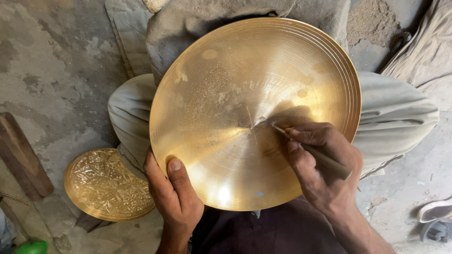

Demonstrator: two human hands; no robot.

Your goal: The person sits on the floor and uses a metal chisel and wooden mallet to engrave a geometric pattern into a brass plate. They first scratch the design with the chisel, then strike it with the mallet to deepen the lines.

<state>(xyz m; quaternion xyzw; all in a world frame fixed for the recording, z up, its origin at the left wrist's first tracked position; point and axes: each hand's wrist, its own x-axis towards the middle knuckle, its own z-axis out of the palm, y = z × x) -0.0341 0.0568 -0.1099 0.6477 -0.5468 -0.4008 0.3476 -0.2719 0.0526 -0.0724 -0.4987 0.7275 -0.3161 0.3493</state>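
The floor (56, 61) was rough, stained grey concrete. To the left of the left hand (172, 197) an engraved brass dish (107, 184) lay on it (face up), with a dark wooden block (22, 157) further left. A pale shoe (435, 210) lay right of the right hand (322, 164).

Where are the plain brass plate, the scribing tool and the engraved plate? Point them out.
plain brass plate (226, 84), head view, upper inner face.
scribing tool (325, 161), head view, handle.
engraved plate (106, 186), head view, patterned centre.
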